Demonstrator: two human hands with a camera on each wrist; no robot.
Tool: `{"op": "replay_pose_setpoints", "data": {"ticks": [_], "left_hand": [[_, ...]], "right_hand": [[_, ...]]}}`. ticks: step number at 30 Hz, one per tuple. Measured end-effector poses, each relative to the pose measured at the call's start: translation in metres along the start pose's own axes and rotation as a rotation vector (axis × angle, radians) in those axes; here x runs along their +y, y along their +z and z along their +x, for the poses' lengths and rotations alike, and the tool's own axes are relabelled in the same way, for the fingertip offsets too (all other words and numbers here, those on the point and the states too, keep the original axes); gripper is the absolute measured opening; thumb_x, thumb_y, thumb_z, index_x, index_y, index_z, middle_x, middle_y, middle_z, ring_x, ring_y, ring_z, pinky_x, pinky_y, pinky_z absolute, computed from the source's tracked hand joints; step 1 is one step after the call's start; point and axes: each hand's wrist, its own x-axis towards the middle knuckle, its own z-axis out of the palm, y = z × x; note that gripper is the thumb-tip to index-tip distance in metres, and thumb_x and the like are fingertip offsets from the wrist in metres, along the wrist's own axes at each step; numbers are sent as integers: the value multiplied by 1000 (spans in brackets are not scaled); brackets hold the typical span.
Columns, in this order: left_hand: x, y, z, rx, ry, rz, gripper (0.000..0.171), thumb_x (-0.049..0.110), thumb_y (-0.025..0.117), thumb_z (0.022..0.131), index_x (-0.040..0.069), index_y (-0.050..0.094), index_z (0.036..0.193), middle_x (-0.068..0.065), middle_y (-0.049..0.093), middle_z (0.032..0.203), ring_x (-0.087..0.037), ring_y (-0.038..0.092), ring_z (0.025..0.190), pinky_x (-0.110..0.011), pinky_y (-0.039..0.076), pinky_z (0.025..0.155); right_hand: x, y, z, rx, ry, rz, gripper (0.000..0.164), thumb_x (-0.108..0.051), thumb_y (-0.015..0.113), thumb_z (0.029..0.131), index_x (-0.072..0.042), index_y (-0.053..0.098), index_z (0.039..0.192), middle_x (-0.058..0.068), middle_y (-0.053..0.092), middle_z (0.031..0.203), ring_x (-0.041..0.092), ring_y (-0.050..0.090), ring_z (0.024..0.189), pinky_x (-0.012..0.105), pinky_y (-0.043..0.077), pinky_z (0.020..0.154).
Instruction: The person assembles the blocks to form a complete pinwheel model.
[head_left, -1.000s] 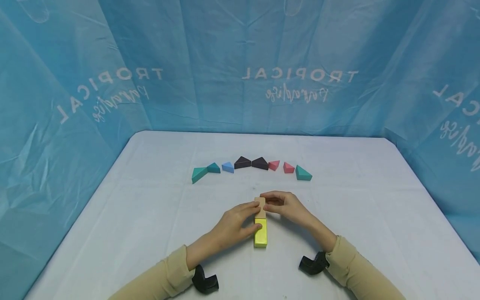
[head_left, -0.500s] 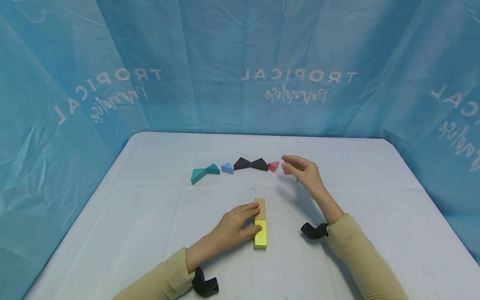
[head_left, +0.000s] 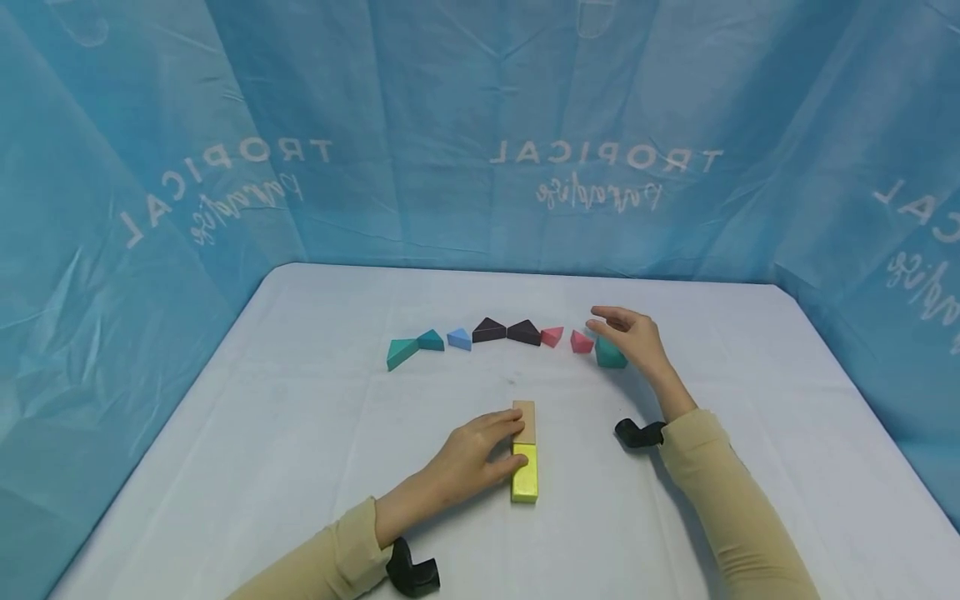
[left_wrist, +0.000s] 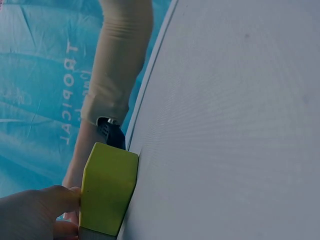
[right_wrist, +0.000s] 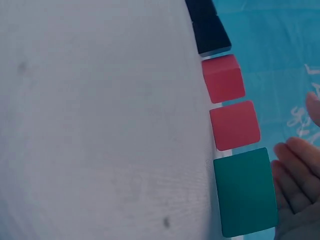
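Observation:
A yellow block (head_left: 525,485) and a natural wood block (head_left: 528,417) lie end to end on the white table in the head view. My left hand (head_left: 468,458) rests against their left side, its thumb on the yellow block and its fingertips on the wood one. In the left wrist view, a fingertip touches the side of the yellow block (left_wrist: 109,192). My right hand (head_left: 633,337) hovers at the far right, over a green triangular block (head_left: 611,354) that it partly covers. The right wrist view shows its fairly straight fingers just beyond the green block (right_wrist: 246,194); contact is unclear.
Left of the green block runs an arc of triangular blocks: two red blocks (head_left: 581,342), two black blocks (head_left: 523,333), a light blue block (head_left: 460,339), a teal block (head_left: 431,340) and another green block (head_left: 402,352). A blue curtain (head_left: 525,225) stands behind the table.
My right hand has left the wood block and moved up and right to the green block at the arc's right end. My left hand has stayed on the two blocks.

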Motion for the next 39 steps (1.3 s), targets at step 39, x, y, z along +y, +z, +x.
{"op": "replay_pose_setpoints", "data": {"ticks": [39], "left_hand": [[-1,1,-1,-11,-23,-5,47,30,69,87,1,60,124,-8,53,134,-20,49,123,-34,41,100]], "right_hand": [[31,19,-3,-3,-165,-111,28,-23,72,85,-5,71,107,13,67,110,29,58,109,44,46,93]]}}
